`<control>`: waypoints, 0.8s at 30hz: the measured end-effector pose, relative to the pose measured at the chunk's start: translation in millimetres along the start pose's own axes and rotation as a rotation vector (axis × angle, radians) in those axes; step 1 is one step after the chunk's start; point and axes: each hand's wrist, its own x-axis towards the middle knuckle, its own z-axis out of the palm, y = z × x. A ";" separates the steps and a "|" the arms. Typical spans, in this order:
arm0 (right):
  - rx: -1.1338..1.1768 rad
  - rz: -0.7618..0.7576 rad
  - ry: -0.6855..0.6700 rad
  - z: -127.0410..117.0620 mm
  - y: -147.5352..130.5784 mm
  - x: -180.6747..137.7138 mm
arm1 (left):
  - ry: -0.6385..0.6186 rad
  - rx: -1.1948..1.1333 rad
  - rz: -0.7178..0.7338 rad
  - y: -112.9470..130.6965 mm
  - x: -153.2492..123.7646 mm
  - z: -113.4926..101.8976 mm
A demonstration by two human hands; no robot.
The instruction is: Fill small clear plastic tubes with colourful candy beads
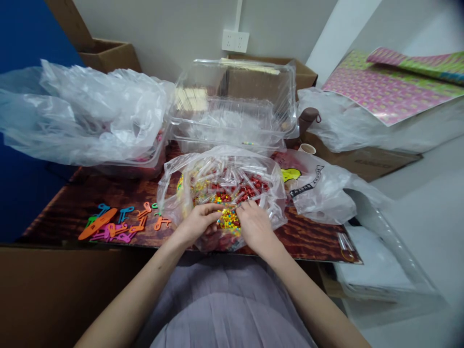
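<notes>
Tiny round yellow, red and blue beads are sitting at 6 o'clock in the clear plastic bag, between left hand and right hand. Both hands' fingers are curling; can't tell if gripping.

A small handwork corner, in a home or a workshop, I cannot tell which — a wood-grain tabletop crowded with bagged beads, clear tubes and a plastic clamshell container, cardboard boxes behind, a power socket on the wall.
</notes>
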 end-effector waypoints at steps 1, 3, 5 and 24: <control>0.006 -0.012 -0.007 2.7 -2.5 2.2 | -0.013 -0.061 -0.008 0.0 -1.0 -1.1; 0.073 -0.026 -0.010 8.3 -6.3 6.8 | -0.036 -0.162 -0.012 0.1 -3.3 -3.3; 0.194 -0.004 -0.003 13.4 -6.9 10.7 | -0.051 -0.238 -0.021 0.6 -5.8 -5.5; 1.526 0.283 -0.034 9.1 19.6 13.0 | -0.166 -0.671 -0.124 4.3 -10.6 -7.8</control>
